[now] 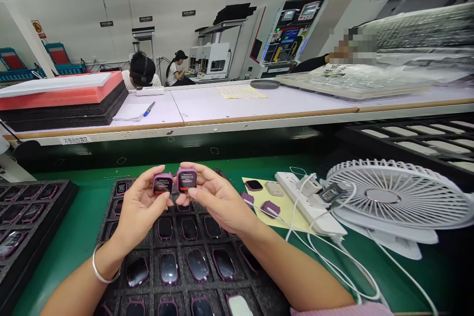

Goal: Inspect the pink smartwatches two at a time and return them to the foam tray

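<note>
My left hand [142, 205] pinches a small purple watch body [162, 183] with its lit screen facing me. My right hand [213, 195] grips a second purple watch body [186, 179] right beside the first, the two nearly touching. Both are held above a black foam tray [111, 217] whose pockets hold several more dark-screened watch bodies. A silver bangle is on my left wrist.
Another black tray [25, 207] of watches lies at the left. A yellow sheet [281, 207] with loose watch bodies, a white power strip [307, 202] with cables and a white fan [396, 197] lie at the right. Other people sit beyond the raised shelf [259, 113].
</note>
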`<state>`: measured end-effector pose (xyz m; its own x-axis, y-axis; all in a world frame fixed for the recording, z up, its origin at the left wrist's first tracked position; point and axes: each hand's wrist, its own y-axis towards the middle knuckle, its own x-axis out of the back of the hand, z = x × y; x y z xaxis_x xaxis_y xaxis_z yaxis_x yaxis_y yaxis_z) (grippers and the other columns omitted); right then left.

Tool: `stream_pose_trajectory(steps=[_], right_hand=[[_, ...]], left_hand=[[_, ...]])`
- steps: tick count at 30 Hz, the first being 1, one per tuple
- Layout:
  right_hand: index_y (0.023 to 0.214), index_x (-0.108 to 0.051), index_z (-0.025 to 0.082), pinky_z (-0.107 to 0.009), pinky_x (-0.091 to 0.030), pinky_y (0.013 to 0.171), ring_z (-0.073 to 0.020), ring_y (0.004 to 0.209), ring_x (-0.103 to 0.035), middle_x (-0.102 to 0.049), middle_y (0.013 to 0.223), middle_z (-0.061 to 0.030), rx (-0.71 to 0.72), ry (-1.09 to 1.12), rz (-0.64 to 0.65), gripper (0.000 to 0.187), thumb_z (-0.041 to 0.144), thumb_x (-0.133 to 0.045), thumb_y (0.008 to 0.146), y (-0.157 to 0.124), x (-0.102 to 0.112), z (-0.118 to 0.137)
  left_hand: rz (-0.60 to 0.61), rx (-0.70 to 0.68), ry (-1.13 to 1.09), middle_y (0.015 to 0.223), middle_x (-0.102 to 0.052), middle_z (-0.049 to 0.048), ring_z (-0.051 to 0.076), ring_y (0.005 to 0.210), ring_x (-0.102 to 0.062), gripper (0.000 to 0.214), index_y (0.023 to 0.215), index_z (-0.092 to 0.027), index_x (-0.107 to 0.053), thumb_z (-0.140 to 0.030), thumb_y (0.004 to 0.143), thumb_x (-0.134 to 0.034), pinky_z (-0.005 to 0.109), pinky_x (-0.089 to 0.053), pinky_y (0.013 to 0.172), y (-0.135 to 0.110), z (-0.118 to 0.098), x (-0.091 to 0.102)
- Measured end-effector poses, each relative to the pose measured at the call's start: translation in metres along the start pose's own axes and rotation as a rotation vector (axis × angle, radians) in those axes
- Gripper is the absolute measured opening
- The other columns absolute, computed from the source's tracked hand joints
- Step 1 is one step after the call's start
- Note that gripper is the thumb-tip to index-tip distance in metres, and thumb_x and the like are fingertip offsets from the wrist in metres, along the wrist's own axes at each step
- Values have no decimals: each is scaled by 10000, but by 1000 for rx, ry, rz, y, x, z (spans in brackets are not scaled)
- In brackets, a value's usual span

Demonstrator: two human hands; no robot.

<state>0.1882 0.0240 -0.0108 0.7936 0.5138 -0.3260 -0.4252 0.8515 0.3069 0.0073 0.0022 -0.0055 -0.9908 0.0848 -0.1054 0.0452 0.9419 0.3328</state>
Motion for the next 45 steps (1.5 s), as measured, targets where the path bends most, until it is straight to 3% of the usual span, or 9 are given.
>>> stream_pose_trajectory(steps=[7, 12, 19, 24, 31, 36, 40, 45], right_hand=[[1253, -563, 232, -304, -522, 744, -135, 750, -644, -639, 969, -28, 17, -10, -36, 432, 182, -682, 841, 0, 0, 0], [1183, -591, 229, -276, -499, 648, -111, 653, -596, -634, 947, -20, -7, -17, -83, 364, 194, -689, 835, 1, 0, -1], [1132, -605, 223, -246, -475, 591, -90, 608, -567, -624, 906, -6, -3, -20, -82, 299, 250, -700, 850, 3, 1, -3], [1153, -600, 229, -260, -478, 617, -100, 628, -576, -601, 854, 11, 7, -20, -74, 327, 242, -703, 843, 3, 2, -5], [1157, -602, 236, -264, -480, 634, -101, 650, -593, -626, 939, -8, 10, -34, -68, 331, 207, -681, 837, 3, 1, -4], [1149, -611, 228, -279, -482, 634, -115, 647, -594, -635, 925, -17, 1, -14, -75, 323, 274, -699, 842, 3, 1, -4], [1103, -637, 199, -294, -485, 603, -136, 624, -596, -648, 877, -37, -1, 84, -83, 308, 430, -618, 902, 16, 2, 1], [1082, -614, 206, -264, -472, 529, -130, 558, -599, -657, 814, -14, 97, 28, -39, 256, 380, -600, 895, 62, 2, 29]], left_hand=[[62, 23, -60, 1067, -685, 69, 145, 739, -711, 485, 1284, -223, -574, -194, 816, -698, 290, -619, 714, -4, -3, 0], [91, 37, -84, 1125, -683, 87, 168, 690, -732, 391, 1262, -228, -614, -262, 874, -644, 313, -634, 655, -5, -1, 2], [70, 54, -59, 1050, -701, 61, 158, 643, -731, 351, 1221, -227, -646, -270, 873, -647, 295, -639, 613, -4, -2, 1], [103, 34, -69, 1124, -674, 76, 171, 694, -739, 400, 1271, -237, -615, -255, 873, -637, 316, -645, 659, -4, 2, 4], [106, 41, -90, 1137, -662, 79, 177, 695, -740, 393, 1267, -244, -622, -226, 875, -608, 319, -640, 661, -2, 4, 5], [104, 45, -97, 1122, -666, 62, 175, 699, -740, 397, 1252, -259, -635, -200, 860, -601, 322, -633, 676, -3, 5, 6], [85, 74, -124, 1077, -681, 66, 186, 685, -738, 431, 1251, -215, -631, -204, 820, -616, 325, -626, 658, 10, -1, 7], [63, 14, -172, 953, -697, 52, 178, 614, -720, 501, 1240, -151, -621, -209, 742, -625, 318, -608, 611, 54, -30, 4]])
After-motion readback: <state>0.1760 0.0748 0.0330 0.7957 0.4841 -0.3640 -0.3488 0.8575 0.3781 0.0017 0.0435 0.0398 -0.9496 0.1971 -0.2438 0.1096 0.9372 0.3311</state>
